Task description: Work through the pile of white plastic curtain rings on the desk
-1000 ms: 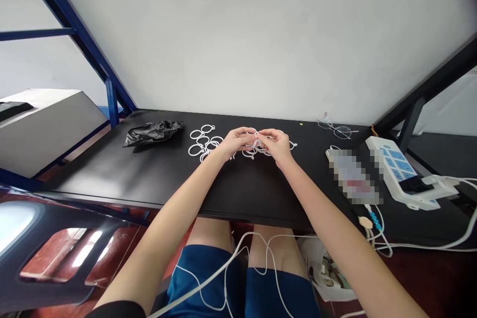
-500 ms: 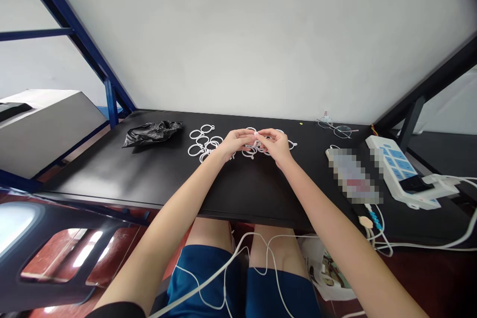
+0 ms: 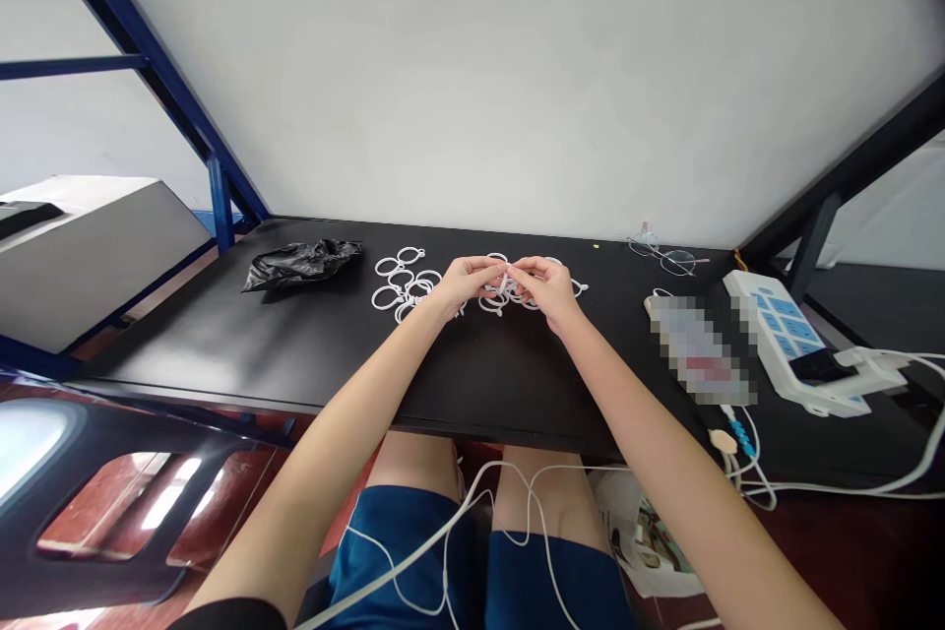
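Note:
My left hand and my right hand meet above the black desk, thumbs and fingertips pinched together. Between them they hold a white curtain ring, mostly covered by the fingers. More white rings with small eyelets lie under and behind my hands, partly hidden. To the left of my left hand is a loose pile of the same curtain rings, some overlapping.
A crumpled black plastic bag lies at the left on the desk. On the right are eyeglasses, a phone with a cable and a white power strip. White cables hang across my lap.
My fingertips have shifted slightly around the white curtain ring, and its visible part sits at a different angle. The other things have not moved.

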The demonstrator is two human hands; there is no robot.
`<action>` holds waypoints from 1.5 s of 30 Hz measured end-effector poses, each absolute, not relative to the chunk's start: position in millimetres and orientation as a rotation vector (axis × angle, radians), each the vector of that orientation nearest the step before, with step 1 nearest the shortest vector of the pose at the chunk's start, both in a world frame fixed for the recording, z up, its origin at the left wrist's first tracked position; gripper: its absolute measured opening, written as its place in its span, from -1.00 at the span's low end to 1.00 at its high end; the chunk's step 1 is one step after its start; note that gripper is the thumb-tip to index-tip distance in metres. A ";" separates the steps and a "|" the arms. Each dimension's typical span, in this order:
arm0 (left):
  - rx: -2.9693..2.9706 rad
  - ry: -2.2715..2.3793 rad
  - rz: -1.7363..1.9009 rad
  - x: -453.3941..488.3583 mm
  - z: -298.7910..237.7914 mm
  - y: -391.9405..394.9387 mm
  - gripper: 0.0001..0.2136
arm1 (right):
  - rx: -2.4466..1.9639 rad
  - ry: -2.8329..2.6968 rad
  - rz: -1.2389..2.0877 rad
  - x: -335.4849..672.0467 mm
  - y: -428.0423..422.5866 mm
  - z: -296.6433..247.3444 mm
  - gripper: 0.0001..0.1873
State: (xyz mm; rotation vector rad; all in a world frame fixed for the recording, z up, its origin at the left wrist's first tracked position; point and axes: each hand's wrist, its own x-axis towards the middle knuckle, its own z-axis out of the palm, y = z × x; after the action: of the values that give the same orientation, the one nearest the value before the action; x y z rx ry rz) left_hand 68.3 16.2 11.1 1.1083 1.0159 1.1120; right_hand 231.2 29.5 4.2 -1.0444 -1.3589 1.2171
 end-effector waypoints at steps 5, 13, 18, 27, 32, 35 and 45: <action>1.113 1.013 1.141 69.3 10.2 15.7 -0.63 | -1.032 -1.348 1.232 231.7 29.8 5.3 -0.62; 1.145 0.971 1.207 73.3 6.5 17.8 -0.65 | -0.977 -1.319 1.250 231.2 28.7 9.2 -0.62; 1.174 0.966 1.244 75.6 4.4 18.9 -0.64 | -0.980 -1.310 1.273 231.5 29.3 10.0 -0.63; 1.194 0.999 1.249 78.6 4.3 17.6 -0.63 | -0.995 -1.346 1.205 231.9 31.2 5.8 -0.60; 1.205 0.995 1.248 77.6 3.5 18.0 -0.62 | -0.997 -1.371 1.169 231.1 31.4 2.6 -0.60; 1.222 0.982 1.242 76.5 2.4 19.0 -0.61 | -1.006 -1.377 1.155 231.2 31.5 2.1 -0.58; 1.269 0.971 1.291 77.2 -0.8 20.6 -0.65 | -0.994 -1.355 1.172 231.8 32.4 1.5 -0.60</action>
State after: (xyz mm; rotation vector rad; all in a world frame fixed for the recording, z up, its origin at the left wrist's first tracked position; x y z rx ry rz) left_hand 77.2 20.6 -0.8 1.2694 0.9712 1.2906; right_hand 231.8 32.4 1.5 -0.9935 -1.3547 1.1717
